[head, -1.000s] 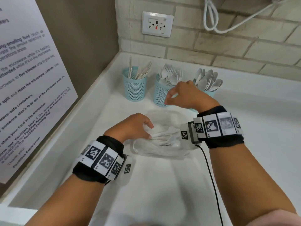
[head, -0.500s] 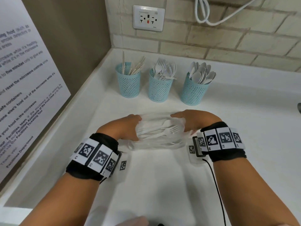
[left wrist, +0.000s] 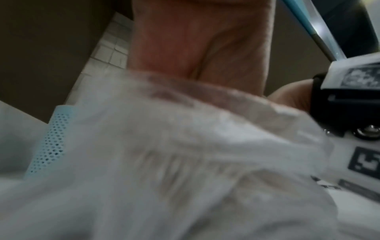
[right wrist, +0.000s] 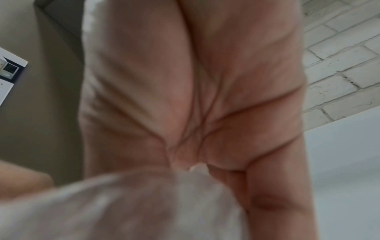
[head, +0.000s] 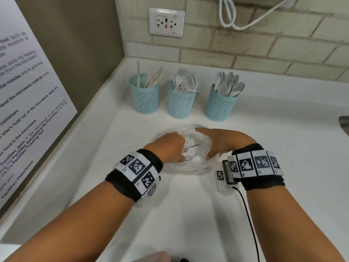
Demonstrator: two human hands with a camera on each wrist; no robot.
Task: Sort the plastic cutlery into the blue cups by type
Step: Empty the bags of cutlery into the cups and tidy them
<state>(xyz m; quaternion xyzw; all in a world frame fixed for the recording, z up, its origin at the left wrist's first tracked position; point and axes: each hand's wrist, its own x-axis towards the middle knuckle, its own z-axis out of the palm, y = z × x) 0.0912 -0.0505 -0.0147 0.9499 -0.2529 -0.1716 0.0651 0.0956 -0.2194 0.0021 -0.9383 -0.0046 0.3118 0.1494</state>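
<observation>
While both hands [head: 171,147] hold bag [head: 190,169]; cutlery [head: 194,151] between fingers [head: 203,131]

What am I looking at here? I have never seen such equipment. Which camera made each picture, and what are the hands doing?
No machine works here: a person wears cameras on the head and on both wrists, held by black bands with printed markers. The large picture is the head view. The two blurred close pictures look along each palm. On the white counter stand three blue cups: knives, forks, spoons. In front lies a clear plastic bag with unsorted cutlery. The left hand reaches into it and seems to grip some pieces. The right hand holds the bag's edge, apparently keeping it open.
</observation>
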